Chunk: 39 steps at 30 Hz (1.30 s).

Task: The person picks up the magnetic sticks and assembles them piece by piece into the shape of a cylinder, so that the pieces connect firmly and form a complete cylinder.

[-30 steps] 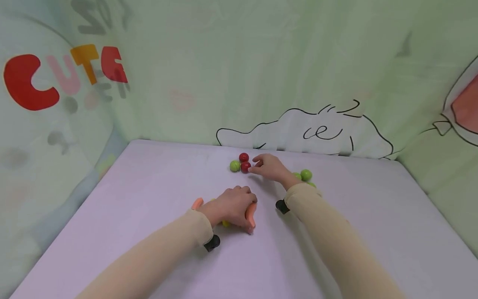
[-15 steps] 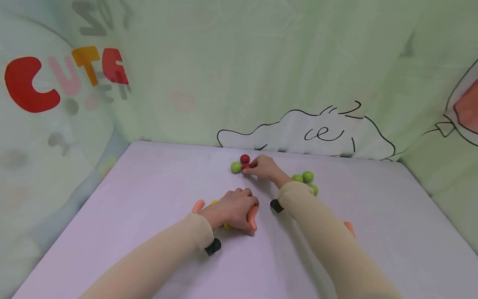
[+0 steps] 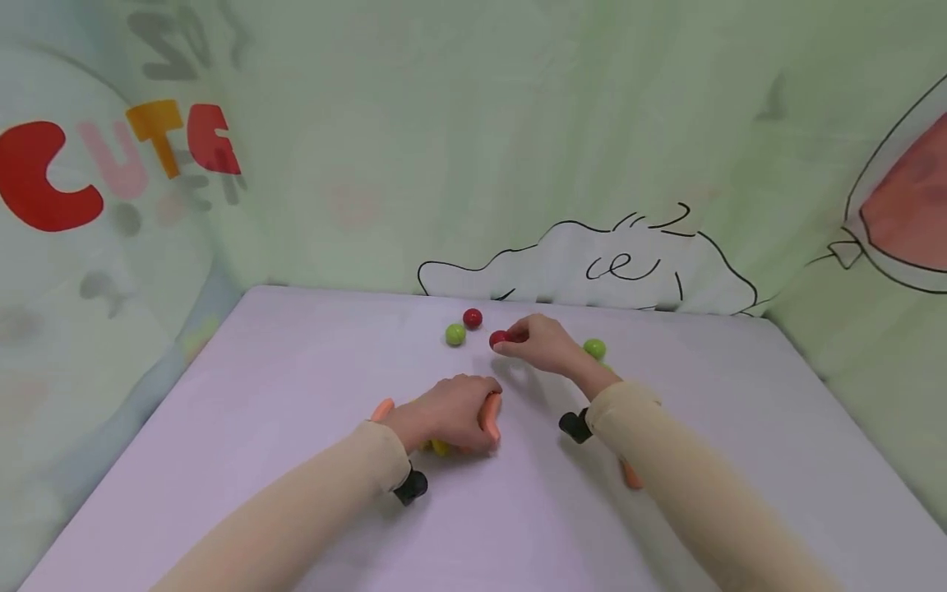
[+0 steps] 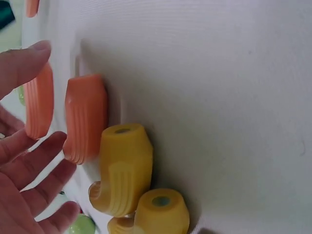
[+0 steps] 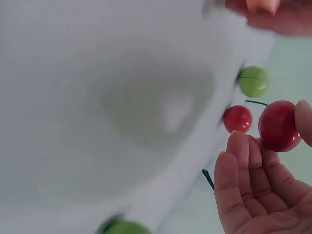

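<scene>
My right hand (image 3: 547, 345) pinches a red toy cherry (image 3: 499, 339) between thumb and fingers, held up off the table. The cherry (image 5: 279, 126) shows a thin dark stem in the right wrist view. Behind it are a second red cherry (image 3: 473, 318) and a green ball (image 3: 455, 334). My left hand (image 3: 459, 411) holds an orange curved plastic piece (image 4: 40, 105) between thumb and fingers. Beside that hand, another orange piece (image 4: 86, 119) and two ribbed yellow curved pieces, one yellow piece (image 4: 126, 170) in front, stand in a row on the table, partly hidden in the head view.
Several green balls, one green ball (image 3: 594, 349) in plain view, lie right of my right hand, partly behind the wrist. An orange piece (image 3: 631, 474) lies under my right forearm. A printed cloth (image 3: 333, 164) closes off the table's (image 3: 311, 329) far edge.
My right hand has reached left, pinched the nearer red cherry and drawn it right, away from the other cherry and green ball. My left hand keeps its hold on the orange piece, almost in place.
</scene>
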Motion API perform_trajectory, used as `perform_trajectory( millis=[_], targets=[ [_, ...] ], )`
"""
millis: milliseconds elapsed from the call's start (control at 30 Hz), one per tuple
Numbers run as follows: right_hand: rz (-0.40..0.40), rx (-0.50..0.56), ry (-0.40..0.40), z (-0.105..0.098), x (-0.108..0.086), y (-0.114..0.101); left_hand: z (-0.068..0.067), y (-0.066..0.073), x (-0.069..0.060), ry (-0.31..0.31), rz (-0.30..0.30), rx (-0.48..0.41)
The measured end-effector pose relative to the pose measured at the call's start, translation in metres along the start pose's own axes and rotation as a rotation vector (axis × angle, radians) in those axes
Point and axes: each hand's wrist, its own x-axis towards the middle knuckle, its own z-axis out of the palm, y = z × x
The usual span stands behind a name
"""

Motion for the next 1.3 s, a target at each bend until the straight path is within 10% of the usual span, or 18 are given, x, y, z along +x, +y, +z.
perform_trajectory(
  millis=[433, 1300],
  targets=[
    [-0.081, 0.121, -0.034, 0.006, -0.089, 0.026, 0.001, -0.017, -0.008, 0.039, -0.118, -0.366],
    [-0.066, 0.339, -0.174, 0.039, -0.146, 0.019, 0.013, 0.010, -0.035, 0.096, -0.133, -0.366]
  ],
)
